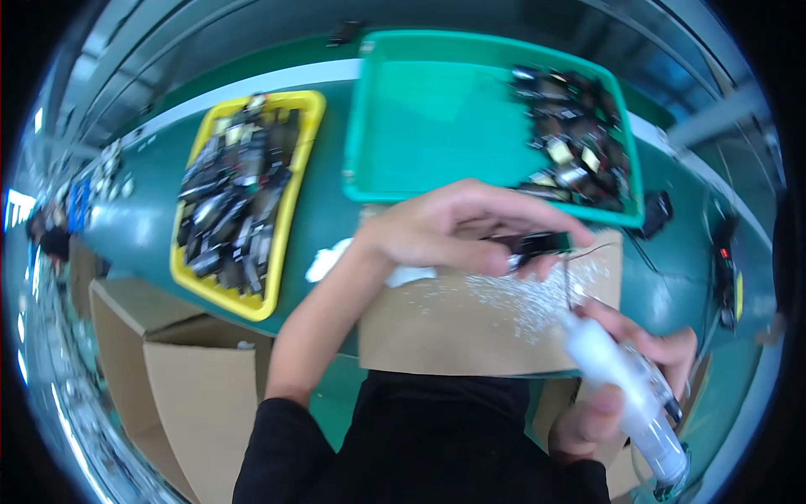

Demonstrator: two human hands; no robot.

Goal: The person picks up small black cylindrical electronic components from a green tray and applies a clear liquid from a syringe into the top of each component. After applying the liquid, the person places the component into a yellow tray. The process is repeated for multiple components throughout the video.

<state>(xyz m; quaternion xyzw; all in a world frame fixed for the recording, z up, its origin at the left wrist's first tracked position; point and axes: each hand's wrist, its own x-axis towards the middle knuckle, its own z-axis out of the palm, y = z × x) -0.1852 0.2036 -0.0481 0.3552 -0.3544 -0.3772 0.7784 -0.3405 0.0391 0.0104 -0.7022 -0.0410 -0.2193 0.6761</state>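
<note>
My left hand (pixel 437 231) is closed on a small black part (pixel 541 244), perhaps an electronic module, with a thin dark wire trailing right. The part is held above a brown cardboard sheet (pixel 445 349) scattered with small white specks. At the lower right, my right hand (pixel 672 349) wraps round a white and clear syringe-shaped dispenser (pixel 630 391). Its thin metal tip points up, close to the right end of the black part; motion blur hides whether they touch. A thin tube or cord shows at the dispenser's lower end.
Beyond the cardboard stands a green tray (pixel 357 151), with several black parts piled at its right. A yellow basket (pixel 300 185) full of similar parts sits left. White tissue (pixel 332 259) lies by my left forearm. An open cardboard box (pixel 201 386) is lower left; a black device (pixel 726 269) is right.
</note>
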